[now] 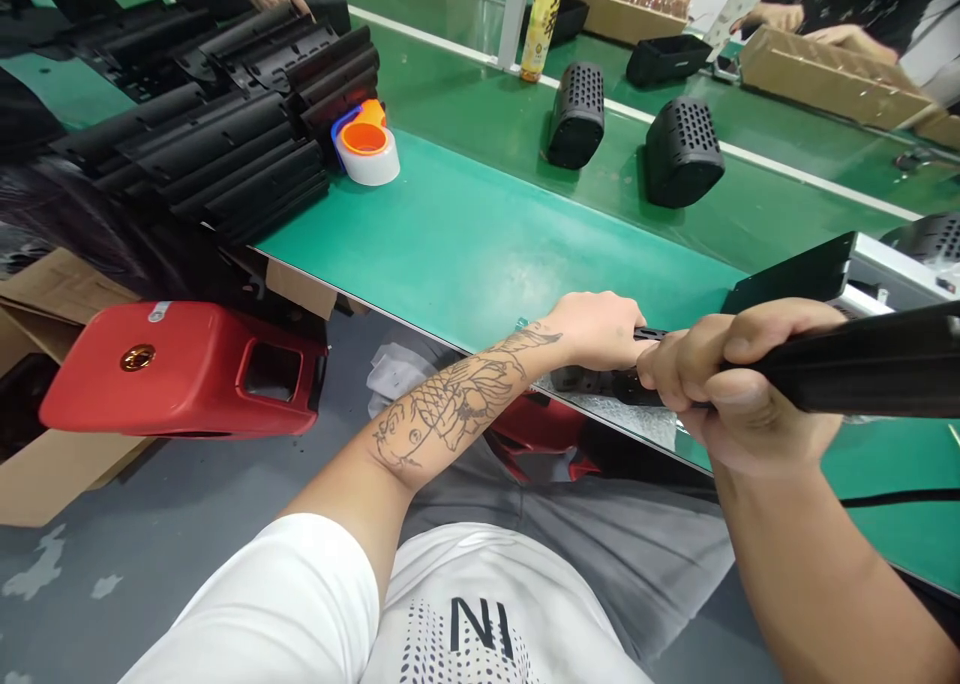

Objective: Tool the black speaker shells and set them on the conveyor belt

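Note:
My right hand [757, 384] is closed around a long black part [885, 359], which runs out past the right edge of the view. Close beside it, my left hand [600, 329] is closed, its fingers mostly hidden behind the back of the hand. Between the two hands shows a small black slotted end [649, 334]; whether it belongs to the same long part I cannot tell. Under the hands, a dark piece [585, 379] lies by bubble wrap [652, 422] at the table's front edge.
Long black shells [247, 154] are stacked at the left, beside a tape roll [367, 149]. Black perforated speaker-like housings [684, 152] sit on the green conveyor [450, 54] near a yellow bottle [544, 24]. A red stool [172, 364] stands lower left. Co-workers' hands [780, 14] are across the line.

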Tool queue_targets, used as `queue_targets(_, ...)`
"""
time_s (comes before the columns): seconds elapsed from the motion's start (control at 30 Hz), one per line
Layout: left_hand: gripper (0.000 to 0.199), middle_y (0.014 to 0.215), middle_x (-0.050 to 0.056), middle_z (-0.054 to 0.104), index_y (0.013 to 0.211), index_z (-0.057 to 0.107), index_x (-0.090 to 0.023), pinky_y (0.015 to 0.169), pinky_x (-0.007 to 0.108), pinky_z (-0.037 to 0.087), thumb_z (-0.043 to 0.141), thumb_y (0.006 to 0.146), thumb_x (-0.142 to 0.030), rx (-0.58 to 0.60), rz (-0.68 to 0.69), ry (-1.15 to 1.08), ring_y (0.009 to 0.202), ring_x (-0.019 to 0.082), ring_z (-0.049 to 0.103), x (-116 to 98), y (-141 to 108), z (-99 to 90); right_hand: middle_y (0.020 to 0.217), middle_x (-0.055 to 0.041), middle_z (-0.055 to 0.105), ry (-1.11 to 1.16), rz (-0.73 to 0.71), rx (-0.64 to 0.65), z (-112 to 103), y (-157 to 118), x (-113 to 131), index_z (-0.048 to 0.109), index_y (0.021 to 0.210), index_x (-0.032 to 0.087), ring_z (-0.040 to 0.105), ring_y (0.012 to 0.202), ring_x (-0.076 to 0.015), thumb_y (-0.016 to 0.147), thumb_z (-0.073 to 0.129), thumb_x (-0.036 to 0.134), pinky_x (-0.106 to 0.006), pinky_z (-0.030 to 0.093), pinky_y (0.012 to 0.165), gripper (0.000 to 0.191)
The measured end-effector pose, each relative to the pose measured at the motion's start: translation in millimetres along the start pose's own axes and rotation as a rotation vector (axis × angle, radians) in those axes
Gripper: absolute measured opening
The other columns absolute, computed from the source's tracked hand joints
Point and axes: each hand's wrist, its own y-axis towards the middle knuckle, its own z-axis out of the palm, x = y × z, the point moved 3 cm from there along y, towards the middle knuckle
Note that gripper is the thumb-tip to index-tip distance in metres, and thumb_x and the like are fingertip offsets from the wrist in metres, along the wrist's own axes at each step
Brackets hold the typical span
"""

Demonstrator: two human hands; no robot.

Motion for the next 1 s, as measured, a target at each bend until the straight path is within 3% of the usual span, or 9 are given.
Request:
queue_targets(0.2,0.030,0.109,0.007,0.085,0.103,0.084,-0.026,0.090,0.041,0.060,0.066,0.096,-0.049,-0.070,-0.005,-0.041,0.103,0.030,0.078,1.5,-5.2,-2.8,0.056,0.0081,0.058,0.002,0.008,-0.073,10.1,-1.7,-5.0,0.062,0.083,0.027,0.053,0.042,-0.0134,0.081,0.095,0.043,-0.032,0.052,0.047,0.037)
queue_targets(0.33,0.041,0.142,0.004,0.078,0.135,0.077,-0.029,0.115,0.038,0.058,0.058,0.105,-0.052,-0.221,0.023,-0.125,0.130,0.026,0.072,14.4,-32.4,7.6,0.058,0.0058,0.060,-0.051,-0.007,-0.229,-10.1,-5.2,9.5,0.069,0.090,0.030,0.056,0.045,-0.0175,0.080,0.095,0.051,-0.038,0.056,0.050,0.035)
queue_targets(0.4,0.076,0.168,0.007,0.057,0.159,0.058,-0.028,0.128,0.031,0.050,0.082,0.090,-0.050,-0.241,0.084,-0.126,0.149,0.023,0.062,26.8,-51.2,23.5,0.060,0.0051,0.059,-0.125,-0.058,-0.377,-46.2,-6.2,21.3,0.071,0.097,0.030,0.056,0.046,-0.0183,0.082,0.092,0.058,-0.039,0.056,0.049,0.038)
queue_targets(0.47,0.109,0.175,0.009,0.045,0.169,0.042,-0.030,0.134,0.034,0.046,0.095,0.074,-0.040,-0.289,0.136,-0.147,0.160,0.025,0.052,41.7,-67.0,41.3,0.062,0.0038,0.059,-0.270,-0.149,-0.600,-97.9,-8.6,32.1,0.073,0.099,0.027,0.058,0.048,-0.0178,0.085,0.090,0.057,-0.038,0.056,0.051,0.038)
queue_targets(0.53,0.111,0.169,0.008,0.050,0.168,0.040,-0.035,0.136,0.039,0.046,0.095,0.072,-0.034,-0.388,0.136,-0.169,0.159,0.025,0.053,55.5,-74.5,54.5,0.062,0.0020,0.060,-0.431,-0.229,-0.795,-151.9,-12.2,37.4,0.073,0.095,0.022,0.059,0.050,-0.0164,0.086,0.090,0.051,-0.034,0.054,0.051,0.034)
queue_targets(0.6,0.105,0.162,0.007,0.055,0.164,0.045,-0.037,0.137,0.044,0.046,0.094,0.071,-0.033,-0.483,0.063,-0.188,0.156,0.027,0.056,65.2,-70.0,58.2,0.061,0.0000,0.061,-0.520,-0.253,-0.888,-196.0,-15.8,34.5,0.071,0.085,0.020,0.060,0.049,-0.0157,0.084,0.091,0.050,-0.031,0.052,0.050,0.036)
queue_targets(0.73,0.096,0.162,0.007,0.057,0.160,0.046,-0.032,0.134,0.050,0.049,0.090,0.075,-0.038,-0.640,-0.150,-0.220,0.155,0.031,0.057,67.3,-18.5,34.7,0.055,-0.0007,0.057,-0.496,-0.181,-0.888,-235.2,-26.0,15.0,0.063,0.073,0.022,0.057,0.044,-0.0183,0.078,0.093,0.057,-0.036,0.053,0.048,0.046)
queue_targets(0.9,0.095,0.170,0.005,0.052,0.165,0.031,-0.039,0.134,0.047,0.048,0.083,0.088,-0.058,-0.706,-0.219,-0.235,0.155,0.028,0.054,36.3,105.0,-3.9,0.058,-0.0004,0.058,-0.408,-0.078,-0.816,-225.1,-40.2,9.7,0.065,0.076,0.023,0.059,0.047,-0.0206,0.078,0.093,0.051,-0.040,0.056,0.050,0.039)
queue_targets(1.0,0.098,0.168,0.014,0.052,0.167,0.029,-0.028,0.130,0.043,0.050,0.081,0.091,-0.061,-0.690,-0.205,-0.214,0.155,0.028,0.055,8.2,187.2,-7.8,0.060,-0.0016,0.058,-0.357,-0.030,-0.783,-215.9,-47.0,20.2,0.069,0.078,0.024,0.058,0.047,-0.0217,0.078,0.091,0.045,-0.043,0.055,0.049,0.030)
